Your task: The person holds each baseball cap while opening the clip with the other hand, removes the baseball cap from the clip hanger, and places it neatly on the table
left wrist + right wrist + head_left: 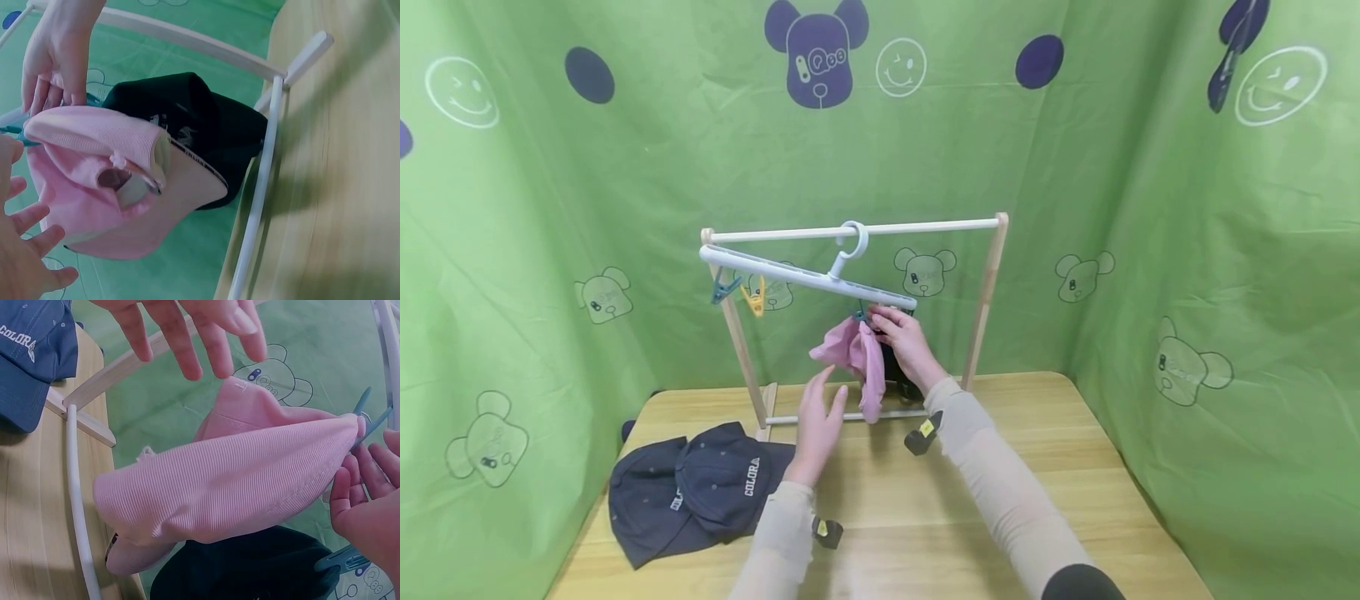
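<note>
A pink cap [867, 367] hangs by a teal clip [860, 315] from the lower right end of a tilted light-blue hanger [805, 277]. Behind it hangs a black cap [234, 140], held by another teal clip [340, 557]. My right hand [908, 340] is beside the pink cap's clipped top, fingers loosely bent; in the right wrist view they lie close to the clip, and whether they touch it is unclear. Below and left of the pink cap, my left hand [820, 425] has its fingers spread, apart from the cloth.
The hanger hooks over the top bar [925, 227] of a wooden rack. A teal clip [724, 287] and a yellow clip [755, 296] hang at its raised left end. Dark blue caps [722, 483] lie on the table [1037, 433] at left. A green curtain surrounds it.
</note>
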`<control>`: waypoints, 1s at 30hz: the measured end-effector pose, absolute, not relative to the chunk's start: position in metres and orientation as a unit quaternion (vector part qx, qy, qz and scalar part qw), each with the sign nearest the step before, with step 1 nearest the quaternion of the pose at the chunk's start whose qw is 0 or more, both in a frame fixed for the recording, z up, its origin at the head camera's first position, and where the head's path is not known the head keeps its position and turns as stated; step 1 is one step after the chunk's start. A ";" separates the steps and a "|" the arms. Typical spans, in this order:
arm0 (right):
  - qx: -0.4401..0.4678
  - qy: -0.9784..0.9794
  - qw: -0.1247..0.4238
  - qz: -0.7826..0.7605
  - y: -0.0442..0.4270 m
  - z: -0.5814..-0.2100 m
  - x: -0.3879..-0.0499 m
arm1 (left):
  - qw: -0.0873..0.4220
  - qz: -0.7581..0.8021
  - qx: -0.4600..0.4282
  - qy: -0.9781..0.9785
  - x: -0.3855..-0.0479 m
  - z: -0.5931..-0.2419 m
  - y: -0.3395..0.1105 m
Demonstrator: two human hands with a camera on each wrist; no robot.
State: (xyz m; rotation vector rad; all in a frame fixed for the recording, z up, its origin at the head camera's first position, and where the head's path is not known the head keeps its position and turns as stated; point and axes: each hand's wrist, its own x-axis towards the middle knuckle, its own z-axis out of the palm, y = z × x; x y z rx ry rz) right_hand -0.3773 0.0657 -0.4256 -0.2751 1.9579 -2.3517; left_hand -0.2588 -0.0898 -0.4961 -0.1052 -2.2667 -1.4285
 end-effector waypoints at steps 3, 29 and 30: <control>-0.089 0.649 0.029 -0.755 0.064 -0.426 -0.379 | 0.218 -0.527 -0.042 -0.821 -0.261 -0.496 -0.086; -0.086 0.672 0.033 -0.734 0.056 -0.422 -0.388 | 0.202 -0.558 -0.078 -0.801 -0.269 -0.492 -0.074; -0.086 0.672 0.033 -0.735 0.055 -0.422 -0.388 | 0.202 -0.560 -0.077 -0.799 -0.270 -0.492 -0.074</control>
